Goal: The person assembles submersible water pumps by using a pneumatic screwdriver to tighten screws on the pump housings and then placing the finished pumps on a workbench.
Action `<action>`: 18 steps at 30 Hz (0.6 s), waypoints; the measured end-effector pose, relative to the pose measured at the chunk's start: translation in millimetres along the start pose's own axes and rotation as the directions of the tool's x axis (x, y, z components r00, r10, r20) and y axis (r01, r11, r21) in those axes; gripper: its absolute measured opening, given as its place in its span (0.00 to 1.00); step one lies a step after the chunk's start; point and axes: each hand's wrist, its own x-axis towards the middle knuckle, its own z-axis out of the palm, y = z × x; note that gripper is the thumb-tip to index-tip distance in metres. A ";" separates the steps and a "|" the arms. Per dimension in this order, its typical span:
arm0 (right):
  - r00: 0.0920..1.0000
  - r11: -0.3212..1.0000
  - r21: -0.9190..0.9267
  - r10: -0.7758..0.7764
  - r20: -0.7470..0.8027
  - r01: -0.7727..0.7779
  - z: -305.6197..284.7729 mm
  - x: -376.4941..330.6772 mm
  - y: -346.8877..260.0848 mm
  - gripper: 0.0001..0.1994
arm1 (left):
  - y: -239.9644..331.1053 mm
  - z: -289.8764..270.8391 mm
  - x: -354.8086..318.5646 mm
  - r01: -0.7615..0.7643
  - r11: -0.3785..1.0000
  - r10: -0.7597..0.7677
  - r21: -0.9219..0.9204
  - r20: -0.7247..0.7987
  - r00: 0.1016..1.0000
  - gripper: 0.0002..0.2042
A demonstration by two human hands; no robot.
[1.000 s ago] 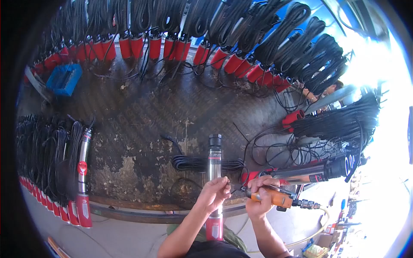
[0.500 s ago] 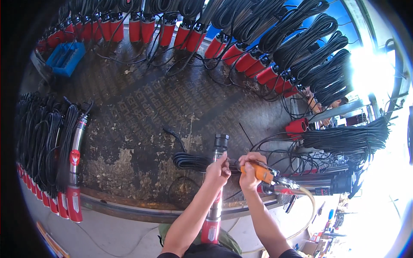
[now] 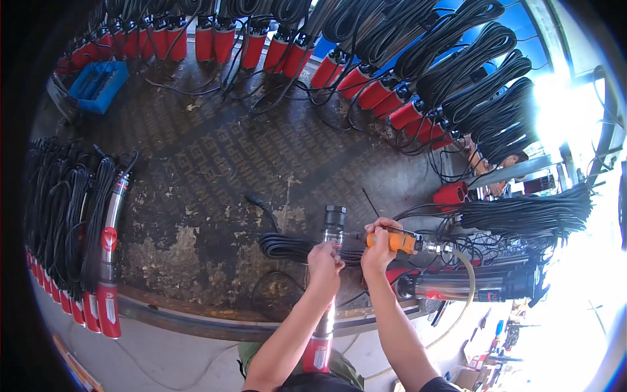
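Observation:
A slim submersible pump (image 3: 318,353) with a steel body, red lower end and black head points away from me, its red end by my lap and its head over the bench. My left hand (image 3: 324,264) is closed around it just below the head. My right hand (image 3: 377,253) grips an orange air screwdriver (image 3: 402,242), whose front end points left at the pump's neck; its tip is hard to make out. A pale air hose (image 3: 471,281) hangs from the tool's rear. Behind the left hand lies a coiled black cable (image 3: 287,245).
Finished-looking pumps with red ends (image 3: 297,60) and bundled cables line the bench's (image 3: 176,255) far edge. More pumps (image 3: 110,261) stand at left. A larger pump (image 3: 464,285) lies at right below a cable bundle (image 3: 522,212). A blue tray (image 3: 98,88) sits far left. Another person's arm (image 3: 480,163) shows at right.
The screwdriver has swung more level, its rear end rising, and my right hand has turned with it. My left hand has shifted slightly down and left along the pump.

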 end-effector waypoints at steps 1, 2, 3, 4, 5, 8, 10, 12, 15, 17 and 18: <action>0.999 1.000 0.012 0.019 -0.029 -0.018 0.8 1.9 2.0 0.10 | -3.5 -3.7 -3.5 -0.103 0.995 0.103 0.013 -0.068 0.992 0.07; 1.000 1.000 0.012 -0.001 -0.006 0.002 1.1 3.1 3.9 0.09 | -4.4 -8.9 -4.1 -0.124 0.992 0.121 -0.031 -0.091 0.989 0.07; 1.000 1.000 0.011 -0.021 0.016 0.021 1.1 4.0 5.8 0.09 | -3.2 -16.6 -2.3 -0.146 0.987 0.137 -0.074 -0.114 0.984 0.07; 0.998 0.999 0.011 -0.041 0.037 0.041 1.1 4.1 7.0 0.09 | -1.7 -25.1 -0.4 -0.168 0.979 0.152 -0.116 -0.137 0.979 0.08; 0.997 0.998 -0.003 -0.055 0.061 0.055 3.0 3.8 7.7 0.09 | 2.5 -32.7 0.0 -0.196 0.979 0.193 -0.054 -0.052 0.980 0.09; 0.989 0.995 -0.029 -0.093 0.112 0.096 9.3 0.9 8.8 0.08 | 7.3 -39.9 2.5 -0.201 0.979 0.201 -0.015 -0.003 0.980 0.09; 0.986 0.992 -0.026 -0.116 0.122 0.120 12.2 0.1 8.9 0.07 | 4.7 -37.9 7.3 -0.223 0.975 0.223 0.003 0.011 0.975 0.08; 0.988 0.993 -0.053 -0.101 0.120 0.107 9.8 1.9 11.5 0.08 | 3.1 -34.9 9.7 -0.248 0.969 0.248 0.015 0.023 0.968 0.07; 0.996 0.995 -0.091 -0.036 0.080 0.044 5.8 3.3 4.0 0.09 | 2.9 -24.6 9.9 -0.159 0.986 0.162 -0.045 0.084 0.983 0.07; 1.000 1.000 -0.011 -0.011 -0.002 0.011 5.8 -3.0 -4.7 0.10 | 5.9 -21.9 10.9 -0.078 0.997 0.077 0.003 0.137 0.988 0.08; 1.000 0.999 -0.046 -0.018 -0.003 0.018 4.6 -5.8 -8.8 0.10 | 7.3 -23.7 10.9 -0.018 0.998 0.008 0.060 0.165 0.986 0.09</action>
